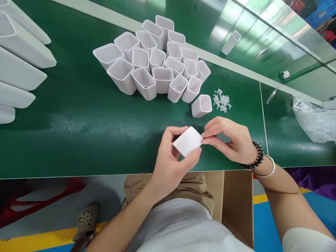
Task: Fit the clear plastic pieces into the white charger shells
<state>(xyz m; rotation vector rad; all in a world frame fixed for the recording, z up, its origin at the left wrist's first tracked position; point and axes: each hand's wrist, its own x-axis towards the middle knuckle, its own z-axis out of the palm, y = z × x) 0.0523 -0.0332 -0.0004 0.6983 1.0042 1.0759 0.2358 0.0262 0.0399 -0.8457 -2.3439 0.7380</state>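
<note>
My left hand [174,162] grips a white rectangular plastic cup [188,141] between thumb and fingers, tilted above the green table. At the cup's right corner, my right hand [228,138] has its thumb and fingertips pinched together; whatever is between them is too small or hidden to name. Just beyond my hands stands one white open-topped cup [201,106]. To its right lies a loose pile of small clear plastic pieces [222,100]. Farther back, several similar white cups [162,81] stand close together with their openings up.
Long white cups [22,64] lie in a row at the far left. A single cup [231,42] is beyond the pale strip. On the right are a pen-like tool [271,96] and a clear plastic bag [312,119]. Below the table edge stands an open cardboard box [237,206].
</note>
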